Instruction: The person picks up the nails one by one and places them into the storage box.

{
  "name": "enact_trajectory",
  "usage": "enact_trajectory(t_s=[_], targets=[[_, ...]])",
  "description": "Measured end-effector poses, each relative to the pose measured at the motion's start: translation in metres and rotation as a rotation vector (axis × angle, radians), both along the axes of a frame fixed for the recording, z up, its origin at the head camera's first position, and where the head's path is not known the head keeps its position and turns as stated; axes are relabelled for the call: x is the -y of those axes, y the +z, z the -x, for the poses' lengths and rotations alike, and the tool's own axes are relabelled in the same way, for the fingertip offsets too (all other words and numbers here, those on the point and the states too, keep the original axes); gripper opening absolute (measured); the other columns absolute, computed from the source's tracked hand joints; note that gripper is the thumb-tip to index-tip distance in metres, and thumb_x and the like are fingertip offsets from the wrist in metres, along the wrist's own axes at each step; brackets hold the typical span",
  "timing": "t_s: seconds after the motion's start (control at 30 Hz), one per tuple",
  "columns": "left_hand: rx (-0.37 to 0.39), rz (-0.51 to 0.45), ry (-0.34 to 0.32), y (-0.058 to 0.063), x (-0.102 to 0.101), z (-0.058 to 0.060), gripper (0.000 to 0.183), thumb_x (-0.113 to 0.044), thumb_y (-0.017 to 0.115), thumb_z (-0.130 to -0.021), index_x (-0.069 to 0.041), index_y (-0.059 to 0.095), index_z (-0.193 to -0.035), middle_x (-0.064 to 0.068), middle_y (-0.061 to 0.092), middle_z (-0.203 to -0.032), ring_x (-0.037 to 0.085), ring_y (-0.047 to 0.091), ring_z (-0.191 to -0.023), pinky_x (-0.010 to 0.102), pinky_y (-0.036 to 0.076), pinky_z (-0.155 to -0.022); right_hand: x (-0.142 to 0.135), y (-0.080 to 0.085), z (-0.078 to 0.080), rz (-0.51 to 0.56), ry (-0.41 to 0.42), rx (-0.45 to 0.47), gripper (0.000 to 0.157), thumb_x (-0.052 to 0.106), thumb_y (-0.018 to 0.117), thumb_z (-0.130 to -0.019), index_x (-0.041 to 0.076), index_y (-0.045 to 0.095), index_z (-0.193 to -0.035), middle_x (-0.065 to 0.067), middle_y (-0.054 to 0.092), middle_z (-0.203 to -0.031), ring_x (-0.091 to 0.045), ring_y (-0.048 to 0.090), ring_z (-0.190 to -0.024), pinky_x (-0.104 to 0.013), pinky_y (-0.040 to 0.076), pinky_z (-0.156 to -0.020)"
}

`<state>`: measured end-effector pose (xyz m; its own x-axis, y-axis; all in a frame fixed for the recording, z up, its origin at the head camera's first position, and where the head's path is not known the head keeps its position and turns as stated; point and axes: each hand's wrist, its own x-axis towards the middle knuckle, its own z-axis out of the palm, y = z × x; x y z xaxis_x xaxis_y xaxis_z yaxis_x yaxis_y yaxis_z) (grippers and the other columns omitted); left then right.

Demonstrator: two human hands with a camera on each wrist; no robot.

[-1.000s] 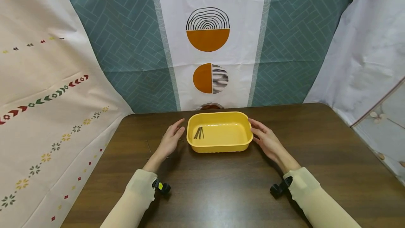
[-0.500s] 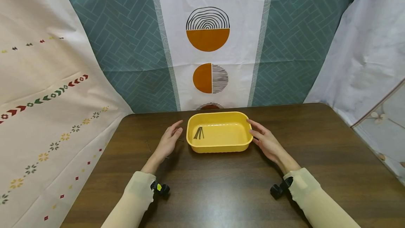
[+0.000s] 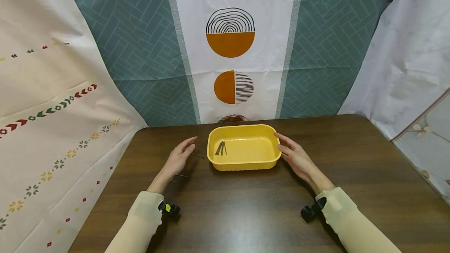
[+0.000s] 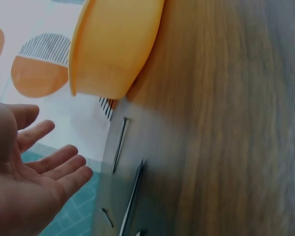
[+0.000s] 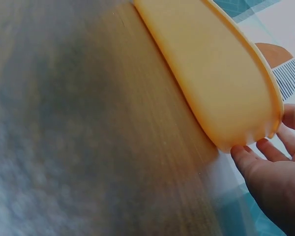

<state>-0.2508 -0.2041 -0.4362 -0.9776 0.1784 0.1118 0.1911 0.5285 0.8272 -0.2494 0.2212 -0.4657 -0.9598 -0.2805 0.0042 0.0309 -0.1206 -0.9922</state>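
A yellow plastic tray [image 3: 246,166] stands at the far middle of the table, with several nails [image 3: 220,148] lying at its left end. To the left of it my left hand [image 3: 177,160] hovers over the tabletop, apart from the tray, fingers loosely extended and holding nothing. Loose nails lie around that hand: one nail [image 3: 198,155] points toward the tray, another nail [image 3: 182,175] lies beside the wrist. In the left wrist view a long nail [image 4: 132,196] and a short nail [image 4: 106,217] show too. My right hand [image 3: 296,158] touches the tray's right end with relaxed fingertips.
The brown wooden table [image 3: 242,206] ends at a patterned cloth backdrop [image 3: 147,50] right behind the tray. A cream cloth [image 3: 45,128] hangs on the left, a white cloth [image 3: 404,61] on the right. Both wrists carry black cameras.
My left hand has moved left, away from the tray, uncovering more of the nails on the table. The right hand and the tray stay about where they were.
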Motion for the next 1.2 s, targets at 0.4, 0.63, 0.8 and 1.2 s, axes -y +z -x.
enact_trajectory(t_s=[0.4,0.63,0.8,1.2], targets=[[0.016,0.042,-0.015,0.003,0.013,-0.001,0.048,-0.027,0.046,-0.113,-0.004,0.046,-0.155,0.027,0.048,-0.154,0.044,0.046,-0.142,0.064,0.035,-0.116,0.000,0.000,-0.001,0.011,-0.002,0.007,0.056,0.011,0.044,-0.113,0.003,0.024,-0.165,-0.015,0.014,-0.172,-0.034,0.020,-0.156,-0.054,0.017,-0.125],[0.013,0.041,-0.055,0.008,0.018,0.005,0.049,-0.017,0.057,-0.108,-0.003,0.047,-0.154,0.030,0.052,-0.149,0.045,0.050,-0.138,0.061,0.041,-0.113,0.000,0.000,-0.001,0.024,0.000,0.010,0.058,0.014,0.047,-0.112,0.004,0.024,-0.165,-0.015,0.015,-0.172,-0.033,0.021,-0.156,-0.053,0.017,-0.126],[0.032,0.051,-0.125,0.016,0.022,0.014,0.054,-0.009,0.066,-0.102,-0.002,0.049,-0.152,0.030,0.057,-0.142,0.044,0.058,-0.130,0.057,0.049,-0.105,-0.001,0.000,-0.002,0.016,0.003,0.014,0.058,0.016,0.047,-0.113,0.005,0.025,-0.165,-0.014,0.015,-0.172,-0.033,0.021,-0.156,-0.053,0.018,-0.125],[0.157,0.201,-0.453,0.032,0.028,0.053,0.060,-0.003,0.073,-0.094,0.009,0.048,-0.148,0.035,0.058,-0.137,0.049,0.059,-0.126,0.055,0.051,-0.105,0.000,0.000,-0.001,0.036,0.008,0.002,0.059,0.015,0.048,-0.112,0.003,0.025,-0.164,-0.014,0.015,-0.172,-0.034,0.019,-0.157,-0.054,0.015,-0.126]])
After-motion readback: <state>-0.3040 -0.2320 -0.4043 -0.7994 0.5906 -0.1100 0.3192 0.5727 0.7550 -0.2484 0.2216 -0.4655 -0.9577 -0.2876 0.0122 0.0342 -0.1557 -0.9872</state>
